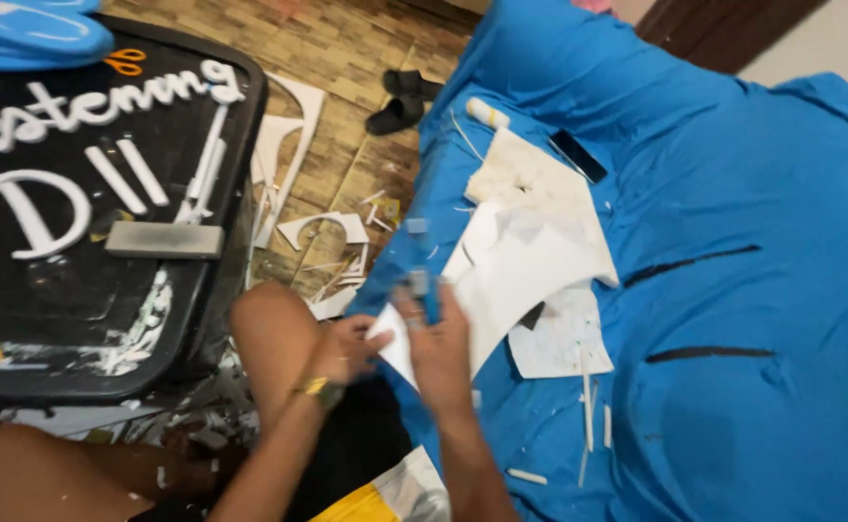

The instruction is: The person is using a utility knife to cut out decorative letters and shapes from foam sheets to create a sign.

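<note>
My left hand [344, 350] grips the near corner of a white foam sheet [525, 271] that lies on the blue cloth [733, 290]. My right hand [435, 343] is closed on a small grey cutter [418, 283], its tip at the sheet's edge. A gold watch sits on my left wrist. More white sheet pieces [530, 179] lie piled behind the held one. My bare knee [269, 329] is just left of the hands.
A black board [105, 280] with white foam letters stands at left, with a grey block [164, 240] and orange scissors [126, 61] on it. White offcuts [322, 227] litter the brick floor. Black sandals [400, 97], a white tube [488, 113] and a dark phone [578, 155] lie beyond.
</note>
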